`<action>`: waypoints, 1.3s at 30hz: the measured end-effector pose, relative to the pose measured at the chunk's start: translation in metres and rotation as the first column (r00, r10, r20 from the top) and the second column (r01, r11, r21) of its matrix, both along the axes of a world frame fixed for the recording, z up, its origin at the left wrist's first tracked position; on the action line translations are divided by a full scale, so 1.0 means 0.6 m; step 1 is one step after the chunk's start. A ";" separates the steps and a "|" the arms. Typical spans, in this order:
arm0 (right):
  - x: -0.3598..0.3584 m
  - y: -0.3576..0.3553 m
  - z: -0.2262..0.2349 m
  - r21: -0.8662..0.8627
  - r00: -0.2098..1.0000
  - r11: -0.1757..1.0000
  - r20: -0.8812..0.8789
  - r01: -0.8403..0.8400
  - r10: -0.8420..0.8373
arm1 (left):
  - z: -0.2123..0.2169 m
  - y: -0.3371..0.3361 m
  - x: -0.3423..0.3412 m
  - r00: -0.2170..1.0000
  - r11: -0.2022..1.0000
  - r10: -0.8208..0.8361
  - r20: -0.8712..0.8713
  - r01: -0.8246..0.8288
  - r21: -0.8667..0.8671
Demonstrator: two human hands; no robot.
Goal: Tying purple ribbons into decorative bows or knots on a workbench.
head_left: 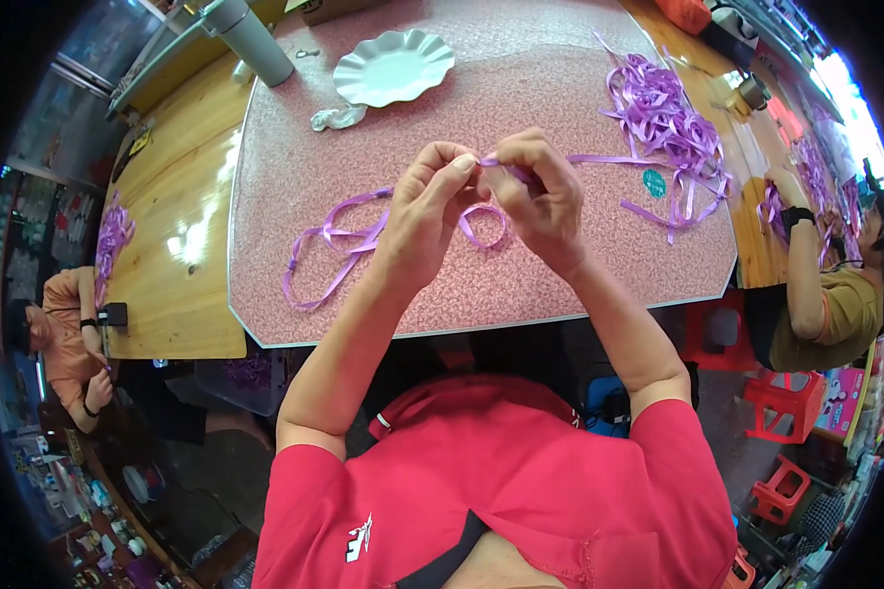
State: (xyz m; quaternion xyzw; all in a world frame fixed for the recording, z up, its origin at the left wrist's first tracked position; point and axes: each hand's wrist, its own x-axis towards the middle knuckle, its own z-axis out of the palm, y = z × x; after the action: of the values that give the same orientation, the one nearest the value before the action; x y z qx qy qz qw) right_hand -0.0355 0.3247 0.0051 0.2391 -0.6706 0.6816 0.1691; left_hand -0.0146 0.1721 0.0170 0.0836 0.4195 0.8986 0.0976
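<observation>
Purple ribbon (363, 236) trails across the pink tabletop (560, 265), its end pinched taut between left hand (427, 211) and right hand (540, 191), both closed on it above the tabletop for folding.

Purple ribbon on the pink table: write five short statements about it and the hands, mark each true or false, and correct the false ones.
1. Both hands pinch the purple ribbon above the pink table. True: the left hand and right hand meet on it.
2. The white scalloped plate holds a heap of ribbon. False: nothing lies on the plate.
3. A pile of loose purple ribbons lies to the right of the hands. True.
4. The grey cylindrical bottle stands between the two hands. False: it is at the far left corner, beyond the plate.
5. The ribbon's loops trail to the left of the hands on the table. True.
</observation>
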 end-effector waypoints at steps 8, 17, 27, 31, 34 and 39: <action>-0.027 0.035 0.018 0.380 0.759 0.882 -0.650 0.280 0.039 | 0.009 -0.011 -0.005 0.998 0.997 -0.039 0.047 0.042 -0.068; -0.021 0.035 0.022 0.408 0.815 0.867 -0.579 0.285 0.004 | -0.001 0.000 0.004 0.941 0.875 0.210 -0.266 -0.302 -0.378; -0.003 0.021 0.035 0.387 0.980 0.909 -0.177 0.155 -0.092 | -0.035 0.025 -0.012 0.865 0.758 0.364 -0.346 -0.490 -0.430; -0.003 0.017 0.034 0.359 0.980 0.915 -0.130 0.186 -0.148 | -0.035 0.030 -0.013 0.891 0.796 0.351 -0.287 -0.445 -0.410; -0.003 0.020 0.036 0.390 0.962 0.889 -0.221 0.240 -0.163 | -0.039 0.025 -0.011 0.847 0.720 0.330 -0.416 -0.511 -0.469; -0.004 0.018 0.027 0.422 0.963 0.874 -0.217 0.239 -0.159 | -0.039 0.024 -0.005 0.827 0.668 0.344 -0.445 -0.549 -0.503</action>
State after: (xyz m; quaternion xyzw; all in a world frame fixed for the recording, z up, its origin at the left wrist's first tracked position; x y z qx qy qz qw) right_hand -0.0377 0.3356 0.0214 0.2600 -0.8120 0.4653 0.2379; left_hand -0.0175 0.1867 -0.0062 0.0818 0.7040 0.6835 -0.1746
